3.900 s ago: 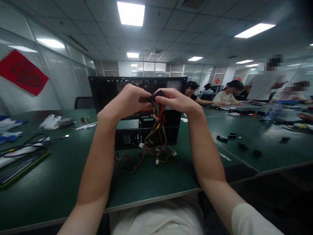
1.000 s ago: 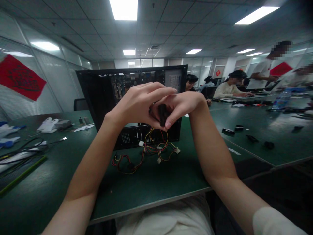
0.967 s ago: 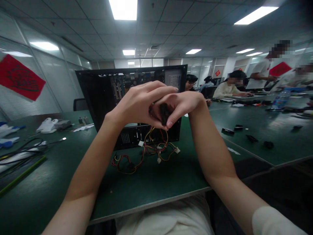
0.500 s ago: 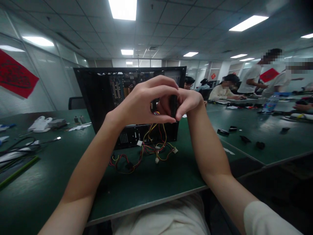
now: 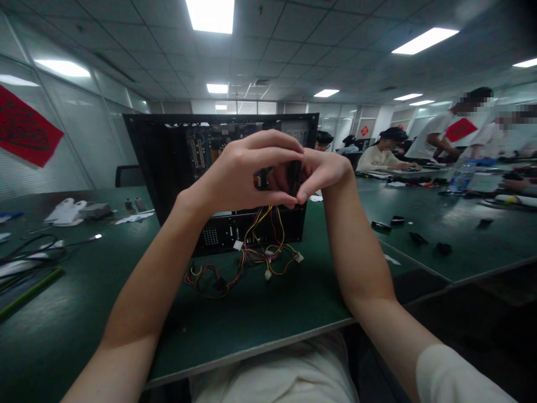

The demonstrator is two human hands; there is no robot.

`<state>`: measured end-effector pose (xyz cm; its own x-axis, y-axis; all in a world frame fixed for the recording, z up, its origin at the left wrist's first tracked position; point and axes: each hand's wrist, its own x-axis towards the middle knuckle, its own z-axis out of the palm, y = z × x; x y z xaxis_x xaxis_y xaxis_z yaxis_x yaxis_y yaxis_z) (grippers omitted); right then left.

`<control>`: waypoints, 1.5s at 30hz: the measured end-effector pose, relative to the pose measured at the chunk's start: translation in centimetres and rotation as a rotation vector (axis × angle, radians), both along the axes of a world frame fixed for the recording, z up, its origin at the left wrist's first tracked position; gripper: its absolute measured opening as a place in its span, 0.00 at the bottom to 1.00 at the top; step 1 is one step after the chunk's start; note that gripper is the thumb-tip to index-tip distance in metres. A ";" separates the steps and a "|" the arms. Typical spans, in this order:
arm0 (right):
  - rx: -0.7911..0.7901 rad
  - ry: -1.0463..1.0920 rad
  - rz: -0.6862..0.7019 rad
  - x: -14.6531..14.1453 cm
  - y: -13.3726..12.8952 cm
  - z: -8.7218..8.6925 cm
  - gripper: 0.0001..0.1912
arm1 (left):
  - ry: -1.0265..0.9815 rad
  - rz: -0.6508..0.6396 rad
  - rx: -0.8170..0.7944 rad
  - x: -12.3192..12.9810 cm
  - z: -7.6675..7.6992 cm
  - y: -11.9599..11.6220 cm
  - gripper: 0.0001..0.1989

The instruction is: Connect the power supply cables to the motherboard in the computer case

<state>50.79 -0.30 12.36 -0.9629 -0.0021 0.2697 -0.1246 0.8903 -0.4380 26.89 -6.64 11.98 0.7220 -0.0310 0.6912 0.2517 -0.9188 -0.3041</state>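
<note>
In front of an open black computer case (image 5: 142, 151), both my hands are raised and meet around a thin dark part (image 5: 295, 176). My left hand (image 5: 239, 170) curves like a C, its fingertips at the part's top and its thumb at the bottom. My right hand (image 5: 327, 170), bent at the wrist, has its thumb along the part's right side; its other fingers are mostly hidden behind it. The part's exact kind is hard to make out. Inside the case a motherboard (image 5: 202, 148) shows. Red, yellow and black power cables (image 5: 251, 254) with white plugs hang out onto the green table (image 5: 251, 313).
On the left lie a white plastic bag (image 5: 65, 212), a grey box (image 5: 94, 210) and black cables (image 5: 42, 246). Several small black pieces (image 5: 418, 238) and a water bottle (image 5: 460, 178) are on the right. People (image 5: 386, 151) sit and stand farther back.
My hands and the dark part have shifted very slightly left, and my right thumb has closed in towards my left thumb. The case and cables stay where they were.
</note>
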 end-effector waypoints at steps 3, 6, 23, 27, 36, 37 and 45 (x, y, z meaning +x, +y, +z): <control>0.041 -0.025 0.093 0.1 0.3 0.1 0.24 | -0.006 -0.060 0.059 0.0 -0.1 0.4 0.26; 0.070 -0.009 0.108 -0.1 0.2 0.3 0.23 | 0.010 -0.048 0.084 0.0 0.0 0.4 0.24; -0.091 0.063 -0.159 0.8 -1.3 0.3 0.28 | 0.016 0.032 0.026 -0.2 0.1 1.0 0.22; -0.120 0.055 -0.317 2.0 -3.2 1.0 0.25 | 0.001 0.067 0.038 -0.7 0.2 1.6 0.23; -0.134 0.010 -0.385 0.7 -3.9 1.3 0.21 | 0.007 0.052 0.107 -0.9 0.1 1.9 0.22; -0.138 0.010 -0.389 0.5 -3.8 1.2 0.21 | 0.006 0.053 0.109 -1.0 0.1 1.9 0.22; -0.167 0.129 -0.291 -0.8 -2.5 0.4 0.22 | -0.039 0.092 0.101 -1.6 0.4 2.0 0.21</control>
<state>49.99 -2.80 12.72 -0.8750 0.3211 0.3622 0.0597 0.8143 -0.5774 25.28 -4.64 12.39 0.6979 -0.0368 0.7152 0.3468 -0.8564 -0.3825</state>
